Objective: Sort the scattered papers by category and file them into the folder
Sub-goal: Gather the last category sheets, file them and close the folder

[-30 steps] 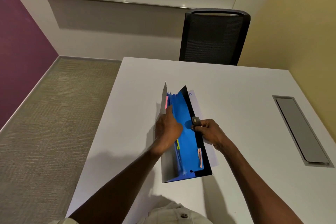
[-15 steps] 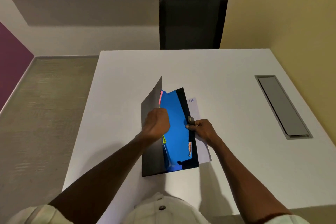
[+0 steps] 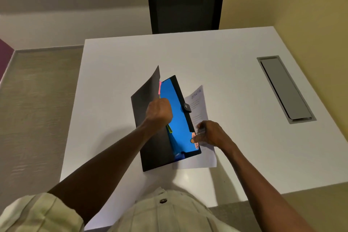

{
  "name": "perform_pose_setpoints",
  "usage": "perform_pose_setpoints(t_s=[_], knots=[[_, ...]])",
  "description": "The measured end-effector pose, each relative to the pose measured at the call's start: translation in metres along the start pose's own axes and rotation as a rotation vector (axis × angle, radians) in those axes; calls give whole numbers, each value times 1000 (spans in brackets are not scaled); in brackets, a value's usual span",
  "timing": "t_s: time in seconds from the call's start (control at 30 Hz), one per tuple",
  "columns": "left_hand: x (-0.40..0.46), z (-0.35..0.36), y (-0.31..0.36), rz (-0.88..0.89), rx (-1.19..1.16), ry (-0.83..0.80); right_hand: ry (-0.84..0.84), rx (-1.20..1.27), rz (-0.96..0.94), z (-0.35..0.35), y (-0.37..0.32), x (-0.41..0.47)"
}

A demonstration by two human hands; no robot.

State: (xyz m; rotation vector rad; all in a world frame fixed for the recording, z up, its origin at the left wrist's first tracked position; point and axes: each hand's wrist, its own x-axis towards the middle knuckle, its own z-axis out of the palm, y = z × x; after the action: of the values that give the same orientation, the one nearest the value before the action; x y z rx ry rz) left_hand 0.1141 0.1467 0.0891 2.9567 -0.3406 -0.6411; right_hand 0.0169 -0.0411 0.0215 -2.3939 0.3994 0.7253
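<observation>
A black expanding folder (image 3: 150,149) lies open in the middle of the white table (image 3: 235,100), showing blue dividers (image 3: 177,118) with pink and yellow tabs. My left hand (image 3: 159,113) is closed on the folder's left flap, holding it up and apart from the dividers. My right hand (image 3: 211,134) rests at the folder's right edge, fingertips pinching a pink tab on a divider. A white sheet of paper (image 3: 198,103) with handwriting at its top lies under the folder's right side and under my right hand.
A black chair (image 3: 185,0) stands at the table's far edge. A grey cable hatch (image 3: 284,88) is set into the table at the right. A yellow wall runs along the right, carpeted floor on the left.
My right hand let go of the clasp on the folder's right edge and slid down to the pink tab near the bottom. The white sheet now shows more. The view tilted downward.
</observation>
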Motion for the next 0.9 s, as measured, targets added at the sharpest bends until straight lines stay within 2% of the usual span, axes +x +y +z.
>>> perform_pose_setpoints(t_s=[0.13, 0.33, 0.53, 0.9], knots=[[6, -3, -5, -22, -10, -5, -56, 83, -5, -4, 14, -1], [8, -7, -12, -36, -11, -12, -80, 152, -163, -7, 11, -3], [7, -7, -16, -43, -8, -1, -103, 227, -216, -9, 8, -5], [1, -8, -14, -56, -56, 12, -107, 272, -235, -12, 9, -14]])
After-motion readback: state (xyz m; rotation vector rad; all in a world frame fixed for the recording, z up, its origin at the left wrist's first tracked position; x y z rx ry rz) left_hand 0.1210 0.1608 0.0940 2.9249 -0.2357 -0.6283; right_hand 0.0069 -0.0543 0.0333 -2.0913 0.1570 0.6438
